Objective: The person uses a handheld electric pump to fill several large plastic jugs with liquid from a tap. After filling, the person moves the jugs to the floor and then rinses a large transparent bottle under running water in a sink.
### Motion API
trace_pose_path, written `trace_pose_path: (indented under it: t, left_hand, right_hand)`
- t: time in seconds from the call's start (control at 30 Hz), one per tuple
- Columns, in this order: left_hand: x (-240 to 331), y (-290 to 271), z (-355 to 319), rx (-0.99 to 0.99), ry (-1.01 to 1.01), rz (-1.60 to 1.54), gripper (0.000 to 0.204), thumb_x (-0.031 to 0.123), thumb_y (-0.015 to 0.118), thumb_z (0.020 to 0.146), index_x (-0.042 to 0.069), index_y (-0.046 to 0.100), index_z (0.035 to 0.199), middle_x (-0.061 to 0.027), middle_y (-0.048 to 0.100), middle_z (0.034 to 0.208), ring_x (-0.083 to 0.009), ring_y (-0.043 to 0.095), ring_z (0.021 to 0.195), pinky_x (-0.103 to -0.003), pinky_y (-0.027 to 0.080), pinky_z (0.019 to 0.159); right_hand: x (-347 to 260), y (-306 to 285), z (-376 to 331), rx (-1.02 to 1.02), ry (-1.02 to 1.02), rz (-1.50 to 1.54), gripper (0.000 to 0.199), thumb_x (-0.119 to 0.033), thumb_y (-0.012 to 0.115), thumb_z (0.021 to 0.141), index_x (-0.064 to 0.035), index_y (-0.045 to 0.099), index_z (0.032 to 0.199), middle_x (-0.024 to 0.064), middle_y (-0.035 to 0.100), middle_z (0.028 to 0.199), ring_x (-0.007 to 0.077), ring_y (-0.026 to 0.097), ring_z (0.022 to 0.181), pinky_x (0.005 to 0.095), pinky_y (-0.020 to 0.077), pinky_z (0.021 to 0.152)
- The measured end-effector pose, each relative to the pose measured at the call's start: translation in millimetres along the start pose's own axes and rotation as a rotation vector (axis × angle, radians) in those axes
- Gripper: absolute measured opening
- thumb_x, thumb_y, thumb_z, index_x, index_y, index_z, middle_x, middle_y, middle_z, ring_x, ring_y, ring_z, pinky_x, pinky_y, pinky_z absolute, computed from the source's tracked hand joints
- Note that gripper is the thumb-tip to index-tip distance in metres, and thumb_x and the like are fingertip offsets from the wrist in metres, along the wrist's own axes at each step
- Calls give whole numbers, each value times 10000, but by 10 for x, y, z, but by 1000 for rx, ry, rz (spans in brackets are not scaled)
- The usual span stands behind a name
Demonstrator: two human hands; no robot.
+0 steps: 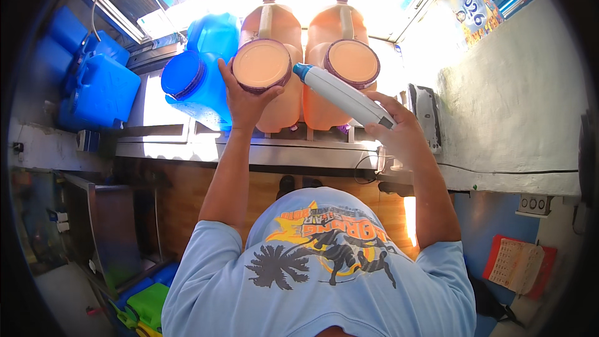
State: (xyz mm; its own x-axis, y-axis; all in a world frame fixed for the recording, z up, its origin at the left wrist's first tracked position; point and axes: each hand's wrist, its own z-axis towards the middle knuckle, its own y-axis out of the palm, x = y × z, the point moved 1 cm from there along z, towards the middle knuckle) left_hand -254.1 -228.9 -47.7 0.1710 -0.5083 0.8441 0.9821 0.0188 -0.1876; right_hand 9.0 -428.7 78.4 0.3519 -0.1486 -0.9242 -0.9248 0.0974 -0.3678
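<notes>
Two peach-tinted jugs stand side by side on the counter, the left jug and the right jug. Each has a wide round cap with a purple band round its rim. My left hand grips the left jug's cap, fingers at its left side and thumb at its lower right. In my right hand is a white handheld tool with a blue tip, shaped like a slim heat gun. Its tip points at the right side of that cap, close to the rim. The right jug's cap is partly behind the tool.
A blue jug with a blue cap stands left of the peach ones. More blue containers sit at the far left. The counter edge runs before me, with a thin cable near my right arm. A pale wall closes the right side.
</notes>
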Motion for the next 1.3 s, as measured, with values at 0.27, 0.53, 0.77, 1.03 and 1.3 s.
trace_pose_path:
  t: [0.27, 0.53, 0.77, 1.03, 1.3]
  left_hand:
    - [18, 3, 16, 20, -3, 101, 1424, 286, 999, 559, -32, 33, 1557, -192, 444, 1469, -331, 484, 1343, -423, 411, 1129]
    - [-10, 14, 39, 26, -20, 180, 1383, 238, 984, 600, -20, 30, 1567, -167, 435, 1486, -289, 493, 1344, -398, 434, 1123]
    - [-46, 39, 38, 44, -3, 190, 1363, 216, 983, 598, -24, 52, 1566, -175, 440, 1481, -293, 505, 1332, -391, 449, 1104]
    - [-43, 49, 45, 93, 90, 213, 1405, 272, 991, 582, -33, 40, 1570, -189, 434, 1486, -341, 469, 1356, -429, 405, 1132]
    - [-46, 33, 49, 122, 144, 298, 1503, 372, 1000, 541, 22, -23, 1585, -202, 413, 1506, -395, 448, 1358, -478, 389, 1130]
  right_hand:
    - [-117, -138, 67, -27, -6, -64, 590, -93, 750, 849, -36, 555, 1403, 93, 670, 1114, 122, 665, 897, 290, 561, 787]
    - [-294, -228, 121, -112, 49, -37, 567, -11, 703, 845, -115, 582, 1389, 28, 661, 1161, 83, 610, 956, 264, 533, 793]
    - [-417, -238, 189, -196, -5, -139, 591, 1, 711, 832, -104, 576, 1398, 33, 667, 1162, 90, 616, 942, 269, 534, 806]
    - [-701, -143, 297, -268, -4, -256, 590, -17, 726, 818, -82, 579, 1386, 54, 679, 1138, 103, 625, 929, 277, 529, 822]
    - [-976, 118, 609, -299, -308, -481, 601, -68, 749, 795, -62, 585, 1373, 119, 709, 1060, 161, 665, 885, 309, 536, 829]
